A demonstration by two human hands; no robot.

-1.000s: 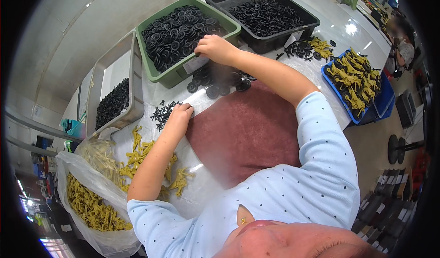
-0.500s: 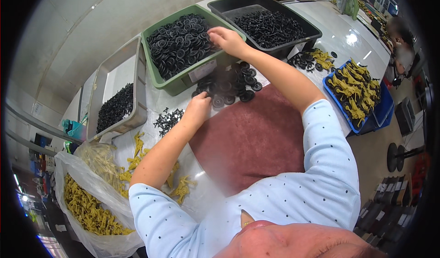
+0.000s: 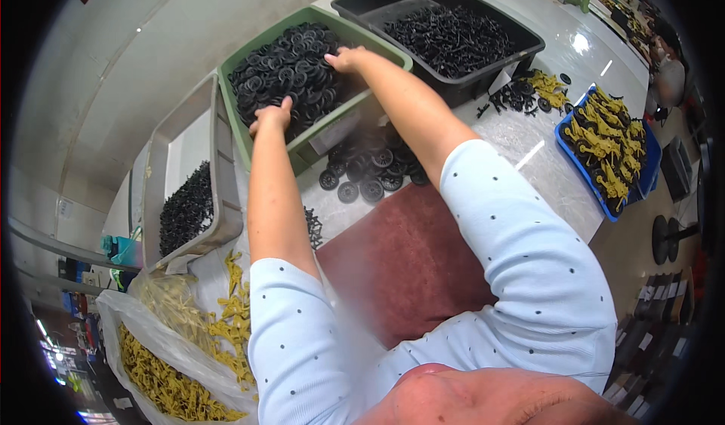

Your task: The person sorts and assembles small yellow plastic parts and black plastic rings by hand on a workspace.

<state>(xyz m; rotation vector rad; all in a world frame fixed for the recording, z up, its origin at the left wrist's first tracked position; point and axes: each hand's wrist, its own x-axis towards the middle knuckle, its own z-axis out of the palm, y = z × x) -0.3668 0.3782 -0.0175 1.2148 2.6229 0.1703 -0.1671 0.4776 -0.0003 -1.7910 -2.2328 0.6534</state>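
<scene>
Both of my hands reach into a green bin [image 3: 355,109] heaped with black toy wheels [image 3: 291,62]. My left hand [image 3: 270,117] touches the heap near the bin's front left, its thumb standing away from the fingers. Against the right side of the heap lies my right hand [image 3: 347,59], thumb also apart; its lower fingers are partly hidden. Neither hand shows a wheel gripped in it. Below the bin's front wall, a loose pile of black wheels [image 3: 371,170] lies on the table, partly behind my right forearm.
A black tub [image 3: 521,51] of small black parts stands right of the green bin, a grey tray [image 3: 223,153] left of it. Farther right is a blue tray [image 3: 565,144] of yellow-and-black pieces. A plastic bag [image 3: 113,312] holds yellow parts. A maroon cloth [image 3: 408,255] lies before me.
My left hand has moved from the loose wheel pile up into the green bin. My right hand has shifted slightly left, deeper over the heap. The view has tilted slightly.
</scene>
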